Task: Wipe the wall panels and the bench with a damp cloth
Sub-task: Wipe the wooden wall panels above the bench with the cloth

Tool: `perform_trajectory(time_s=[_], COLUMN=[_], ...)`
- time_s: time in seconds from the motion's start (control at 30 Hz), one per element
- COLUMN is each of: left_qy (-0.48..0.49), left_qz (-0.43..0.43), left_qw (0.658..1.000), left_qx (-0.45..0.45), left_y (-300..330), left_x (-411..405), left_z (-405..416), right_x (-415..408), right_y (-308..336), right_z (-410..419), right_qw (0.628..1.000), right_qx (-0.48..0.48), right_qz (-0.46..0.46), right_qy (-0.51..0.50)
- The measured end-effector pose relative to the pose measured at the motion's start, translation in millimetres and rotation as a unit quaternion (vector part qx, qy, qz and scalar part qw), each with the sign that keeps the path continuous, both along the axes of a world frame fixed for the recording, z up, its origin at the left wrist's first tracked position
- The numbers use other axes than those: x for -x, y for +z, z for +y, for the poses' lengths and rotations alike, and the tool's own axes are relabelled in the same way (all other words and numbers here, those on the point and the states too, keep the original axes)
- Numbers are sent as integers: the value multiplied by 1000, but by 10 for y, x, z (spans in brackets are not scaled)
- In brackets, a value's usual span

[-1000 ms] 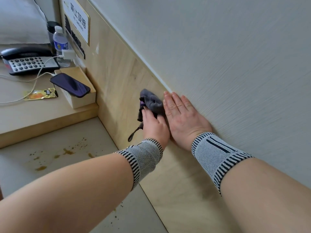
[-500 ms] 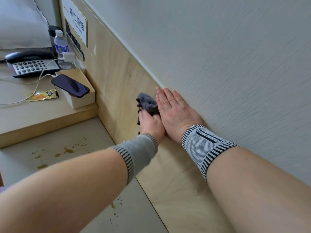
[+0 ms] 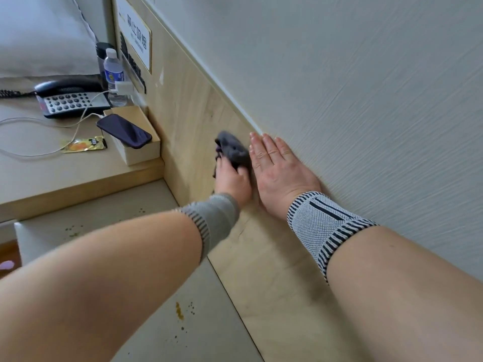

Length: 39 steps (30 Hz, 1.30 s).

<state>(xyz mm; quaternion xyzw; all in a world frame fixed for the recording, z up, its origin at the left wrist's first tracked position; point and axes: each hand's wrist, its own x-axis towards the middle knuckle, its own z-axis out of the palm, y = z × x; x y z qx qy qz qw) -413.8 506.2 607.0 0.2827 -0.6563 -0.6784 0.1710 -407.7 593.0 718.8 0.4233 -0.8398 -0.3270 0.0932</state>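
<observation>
My left hand grips a bunched dark grey cloth and holds it against the light wooden wall panel, just under the panel's top edge. My right hand lies flat on the same panel right beside the cloth, fingers straight and together, their tips reaching the seam with the white textured wall. The grey bench runs below my arms and carries yellow-brown stains. Both wrists wear striped knit bands.
A wooden nightstand stands at the left with a corded telephone, a water bottle, a dark phone lying on a small box, a white charging cable and a yellow sachet. A sign hangs on the panel above.
Both hands have slid along the panel toward the nightstand, the left one carrying the cloth. My view has shifted slightly with them.
</observation>
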Motion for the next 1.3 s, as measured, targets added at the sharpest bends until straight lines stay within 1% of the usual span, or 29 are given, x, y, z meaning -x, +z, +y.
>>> perform_trajectory(time_s=[0.13, 0.2, 0.27, 0.33, 0.4, 0.47, 0.57, 0.67, 0.77, 0.83, 0.9, 1.0, 1.13, 1.2, 1.3], left_qy=[32, 40, 30, 4, -5, -12, -1, 26, 45, 19, -4, 25, 57, 60, 32], left_qz=[-62, -51, -26, -11, -9, -19, -37, -49, -16, -2, -16, -40, -62, -60, -25], left_qw=[997, 998, 999, 1000, 1000, 999, 999, 998, 999, 999, 999, 998, 996, 996, 998], left_qx=[25, 6, -18, -19, -13, -22, -15, 4, -17, -31, -32, -36, -14, -20, -42], left_y=[182, 206, 175, 134, 81, 61, 48, 53, 48, 11, -12, 33, 184, 208, 207], left_x=[331, 298, 149, -54, -77, 94, 474, 650, 484, 270, 149, 411, 775, 698, 327], left_z=[-474, -430, -193, 51, 67, -163, -753, -1011, -766, -465, -338, -643, -1153, -1047, -580], right_x=[2, 10, 19, -24, -54, -25, 169, 321, 330, 330, 335, 313, 312, 306, 308], right_y=[11, 2, 16, 42, 55, 81, 102, 87, 27, 28, 38, 46, 60, 66, 63], right_z=[0, -5, -5, -20, -77, -236, -573, -690, -694, -705, -723, -726, -725, -728, -725], right_qw=[1000, 1000, 1000, 999, 999, 999, 1000, 999, 999, 999, 999, 999, 999, 999, 999], right_qx=[2, -4, -11, -28, -34, -26, 1, -11, -16, -17, -8, -14, -18, -27, -22], right_qz=[-11, -12, -10, -11, -6, -1, 12, 25, 30, 33, 30, 22, 16, 18, 26], right_qy=[-3, -7, -11, -18, -30, -36, -27, -26, -22, -31, -38, -42, -42, -41, -42])
